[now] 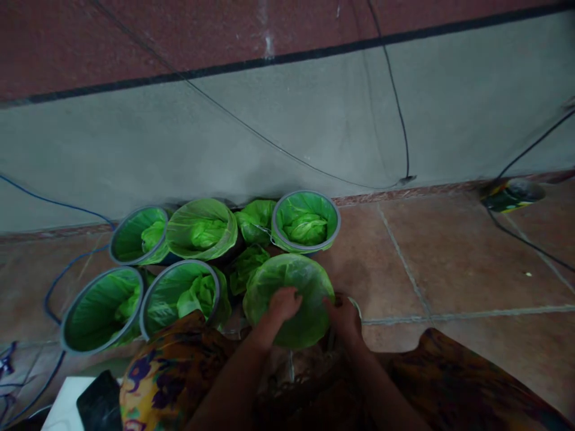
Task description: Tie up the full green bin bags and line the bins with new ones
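In front of me stands a round bin lined with a green trash bag (309, 278), the bag's thin edge spread over its rim. My left hand (285, 303) reaches over the near-left edge into the opening, its fingers curled; whether they hold anything is hidden. At the right edge my right hand (344, 314) is closed on the bag's rim. A pale curved edge (358, 306) shows just beyond that hand, too dim to name. Behind it, another lined bin (339, 224) has a grey ring around its top and a crumpled bag inside.
More green-lined bins stand at left: two ringed ones in front (63, 335) (218, 293), another ringed one (112, 248) and a ringless one (234, 230) behind. Loose green bags (256, 218) lie between. A blue cable (47, 299) crosses the tiled floor; black wires hang along the wall (224, 155).
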`<move>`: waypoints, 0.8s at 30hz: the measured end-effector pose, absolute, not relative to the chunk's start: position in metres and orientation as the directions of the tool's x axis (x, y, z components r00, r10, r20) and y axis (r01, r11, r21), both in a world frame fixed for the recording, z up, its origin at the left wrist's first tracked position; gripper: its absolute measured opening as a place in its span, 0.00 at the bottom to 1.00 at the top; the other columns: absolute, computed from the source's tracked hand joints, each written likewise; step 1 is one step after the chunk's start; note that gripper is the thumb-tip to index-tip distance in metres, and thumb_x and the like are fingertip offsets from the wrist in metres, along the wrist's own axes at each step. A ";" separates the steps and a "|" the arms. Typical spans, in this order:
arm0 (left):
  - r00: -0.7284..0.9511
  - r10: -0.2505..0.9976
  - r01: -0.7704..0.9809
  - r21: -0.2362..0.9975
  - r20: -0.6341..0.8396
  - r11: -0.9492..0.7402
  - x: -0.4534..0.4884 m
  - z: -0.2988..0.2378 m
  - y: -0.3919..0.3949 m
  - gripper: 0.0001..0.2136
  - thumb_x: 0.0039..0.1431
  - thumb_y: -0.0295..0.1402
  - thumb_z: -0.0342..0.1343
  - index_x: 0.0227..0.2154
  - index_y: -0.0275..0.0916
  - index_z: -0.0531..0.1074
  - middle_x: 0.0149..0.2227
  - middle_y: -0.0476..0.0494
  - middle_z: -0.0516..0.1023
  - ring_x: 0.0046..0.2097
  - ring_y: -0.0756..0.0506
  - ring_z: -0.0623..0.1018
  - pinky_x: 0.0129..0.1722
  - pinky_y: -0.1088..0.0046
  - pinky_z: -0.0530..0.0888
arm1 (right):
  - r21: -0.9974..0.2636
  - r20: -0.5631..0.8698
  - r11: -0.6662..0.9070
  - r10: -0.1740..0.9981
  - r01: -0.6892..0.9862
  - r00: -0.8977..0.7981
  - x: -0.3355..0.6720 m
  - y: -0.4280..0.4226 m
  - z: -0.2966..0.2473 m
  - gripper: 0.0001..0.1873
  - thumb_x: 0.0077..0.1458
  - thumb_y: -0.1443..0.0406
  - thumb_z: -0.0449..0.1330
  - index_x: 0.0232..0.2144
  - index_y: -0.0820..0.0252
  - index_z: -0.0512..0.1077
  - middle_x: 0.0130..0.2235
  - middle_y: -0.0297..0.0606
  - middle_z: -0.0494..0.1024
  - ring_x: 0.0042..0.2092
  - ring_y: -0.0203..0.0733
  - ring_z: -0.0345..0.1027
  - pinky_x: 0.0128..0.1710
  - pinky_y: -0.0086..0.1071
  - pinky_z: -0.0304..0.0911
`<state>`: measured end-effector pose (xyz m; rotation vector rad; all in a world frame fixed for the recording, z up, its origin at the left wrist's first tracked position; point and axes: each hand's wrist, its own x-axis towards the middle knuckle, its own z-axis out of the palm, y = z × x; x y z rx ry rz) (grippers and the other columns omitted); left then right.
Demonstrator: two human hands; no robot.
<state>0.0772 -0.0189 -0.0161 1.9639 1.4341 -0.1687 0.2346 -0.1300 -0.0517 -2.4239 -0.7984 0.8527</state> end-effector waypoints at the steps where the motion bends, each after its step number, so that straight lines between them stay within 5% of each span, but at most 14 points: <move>1: 0.308 0.852 0.893 0.438 -0.424 -0.105 0.070 -0.009 -0.011 0.13 0.64 0.36 0.51 0.45 0.38 0.76 0.42 0.38 0.81 0.45 0.41 0.79 0.46 0.65 0.73 | -0.577 -0.369 -0.721 0.650 0.385 0.664 0.238 -0.127 -0.049 0.27 0.55 0.49 0.54 0.45 0.65 0.75 0.40 0.51 0.80 0.41 0.51 0.74 0.37 0.37 0.64; 4: -0.032 0.988 0.901 0.423 -0.154 0.096 0.044 0.009 0.016 0.18 0.67 0.36 0.42 0.52 0.36 0.72 0.46 0.36 0.80 0.45 0.43 0.79 0.45 0.69 0.72 | -0.598 -0.209 -0.643 0.701 0.478 0.682 0.249 -0.105 -0.043 0.29 0.61 0.52 0.46 0.49 0.68 0.73 0.45 0.55 0.78 0.46 0.52 0.73 0.44 0.39 0.64; 6: -0.112 0.989 0.904 0.402 -0.098 0.142 0.030 0.013 0.036 0.19 0.67 0.35 0.41 0.51 0.35 0.72 0.49 0.34 0.78 0.49 0.42 0.78 0.47 0.69 0.71 | -0.601 -0.152 -0.578 0.760 0.552 0.632 0.254 -0.080 -0.040 0.28 0.64 0.55 0.42 0.48 0.68 0.73 0.46 0.55 0.78 0.48 0.52 0.72 0.47 0.39 0.62; 14: 0.231 0.892 0.931 0.353 -0.388 -0.087 0.036 -0.019 0.076 0.21 0.68 0.42 0.42 0.39 0.37 0.79 0.40 0.36 0.82 0.43 0.42 0.80 0.41 0.70 0.71 | -0.611 -0.255 -0.420 0.907 0.671 0.336 0.253 -0.029 -0.063 0.22 0.66 0.60 0.43 0.43 0.64 0.74 0.41 0.49 0.80 0.44 0.46 0.73 0.44 0.33 0.62; 19: 0.368 0.878 0.900 0.356 -0.305 -0.254 0.023 -0.030 0.064 0.16 0.64 0.38 0.51 0.51 0.41 0.74 0.46 0.38 0.80 0.47 0.40 0.79 0.46 0.68 0.72 | -0.597 -0.272 -0.384 0.923 0.704 0.272 0.254 -0.042 -0.071 0.18 0.63 0.64 0.48 0.50 0.64 0.70 0.40 0.46 0.81 0.40 0.45 0.74 0.40 0.32 0.62; 24: 0.402 0.866 0.904 0.280 -0.295 -0.324 0.016 -0.035 0.050 0.23 0.62 0.27 0.50 0.60 0.41 0.65 0.51 0.36 0.77 0.50 0.41 0.77 0.48 0.67 0.72 | -0.560 -0.311 -0.487 0.874 0.671 0.374 0.244 -0.059 -0.072 0.20 0.62 0.65 0.47 0.53 0.64 0.68 0.39 0.48 0.80 0.41 0.48 0.75 0.39 0.34 0.63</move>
